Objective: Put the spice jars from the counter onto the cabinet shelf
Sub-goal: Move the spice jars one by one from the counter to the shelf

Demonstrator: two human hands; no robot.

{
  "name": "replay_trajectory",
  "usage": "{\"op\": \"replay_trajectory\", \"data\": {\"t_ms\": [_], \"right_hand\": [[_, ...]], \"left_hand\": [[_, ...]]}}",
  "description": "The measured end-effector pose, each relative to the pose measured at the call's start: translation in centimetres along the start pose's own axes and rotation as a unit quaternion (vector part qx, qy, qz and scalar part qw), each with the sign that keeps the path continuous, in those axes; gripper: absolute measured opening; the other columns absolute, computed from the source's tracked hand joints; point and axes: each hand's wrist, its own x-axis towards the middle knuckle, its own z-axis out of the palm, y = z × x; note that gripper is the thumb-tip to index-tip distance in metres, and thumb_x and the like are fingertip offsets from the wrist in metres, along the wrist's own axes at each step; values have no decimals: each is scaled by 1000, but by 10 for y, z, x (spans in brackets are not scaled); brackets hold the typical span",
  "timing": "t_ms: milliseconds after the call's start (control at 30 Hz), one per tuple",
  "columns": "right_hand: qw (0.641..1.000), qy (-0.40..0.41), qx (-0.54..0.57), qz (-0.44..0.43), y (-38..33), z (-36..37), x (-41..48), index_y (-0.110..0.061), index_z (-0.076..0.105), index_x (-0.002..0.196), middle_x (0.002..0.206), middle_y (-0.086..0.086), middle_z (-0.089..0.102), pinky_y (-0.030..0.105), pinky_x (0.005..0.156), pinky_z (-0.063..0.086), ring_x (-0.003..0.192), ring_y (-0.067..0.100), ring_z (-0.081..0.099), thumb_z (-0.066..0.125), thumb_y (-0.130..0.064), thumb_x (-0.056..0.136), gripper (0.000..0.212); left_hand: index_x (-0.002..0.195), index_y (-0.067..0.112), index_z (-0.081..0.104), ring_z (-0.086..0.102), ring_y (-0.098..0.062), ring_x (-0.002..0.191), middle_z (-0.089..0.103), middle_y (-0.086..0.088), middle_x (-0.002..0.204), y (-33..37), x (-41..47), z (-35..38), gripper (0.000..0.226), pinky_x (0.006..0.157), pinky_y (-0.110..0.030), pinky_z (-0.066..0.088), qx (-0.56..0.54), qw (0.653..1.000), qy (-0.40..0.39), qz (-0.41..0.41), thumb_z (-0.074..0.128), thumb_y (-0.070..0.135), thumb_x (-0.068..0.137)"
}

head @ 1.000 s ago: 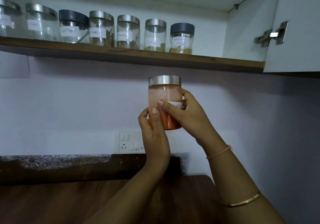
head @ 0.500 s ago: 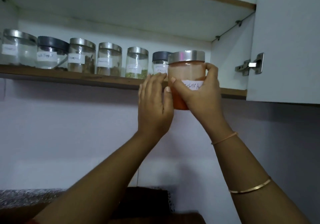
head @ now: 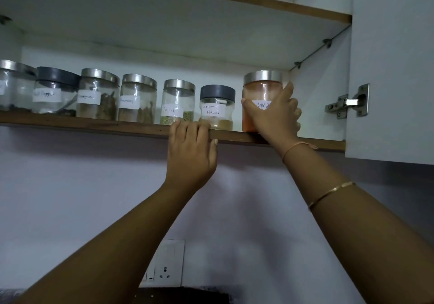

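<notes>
clear jar [head: 259, 106] (brushed metal lid), wood shelf [head: 94, 126]

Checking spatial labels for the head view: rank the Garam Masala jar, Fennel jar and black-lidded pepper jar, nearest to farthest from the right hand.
Measured from the right hand, which grips the chilli powder jar at the row's right end:
1. Garam Masala jar: next to the chilli jar, just left.
2. Fennel jar: one place further left, above the left hand.
3. Black-lidded pepper jar: far left of the shelf.

A metal hinge [head: 350, 103] is sitting on the open cabinet door [head: 392, 69] at right. A white socket panel [head: 168, 262] is showing on the wall [head: 70, 186] below.
</notes>
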Motion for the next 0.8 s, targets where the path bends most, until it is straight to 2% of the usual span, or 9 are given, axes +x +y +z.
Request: {"op": "replay_trajectory", "data": {"t_ms": [167,533,633,800], "right_hand": [[998,-49,-33,6,14,14,19,-5,19,144,144,18,33,49,102,34,133,39,31,61,-63,76,99],[983,-161,-76,49,25,29,64,-8,6,145,143,18,33,44,100,38,129,36,39,77,-59,63,120],[980,-175,-71,63,27,32,69,-10,5,145,143,18,33,47,102,40,129,37,39,79,-58,62,121],[981,-165,-61,78,33,38,69,-11,3,146,145,19,30,46,105,34,133,37,34,78,-59,61,123]], "left_hand": [[109,5,61,55,-31,102,61,-13,102,-4,-1,7,30,106,-46,32,13,999,30,18,52,26,89],[108,7,62,51,-26,107,63,-10,105,-11,-2,25,35,109,-39,24,-9,993,111,32,48,31,88],[106,7,63,47,-23,107,63,-9,104,-13,-1,29,36,109,-38,23,-21,991,128,33,46,33,87],[104,8,64,46,-23,106,63,-9,102,-15,0,32,36,108,-38,23,-23,989,143,38,46,34,87]]}}
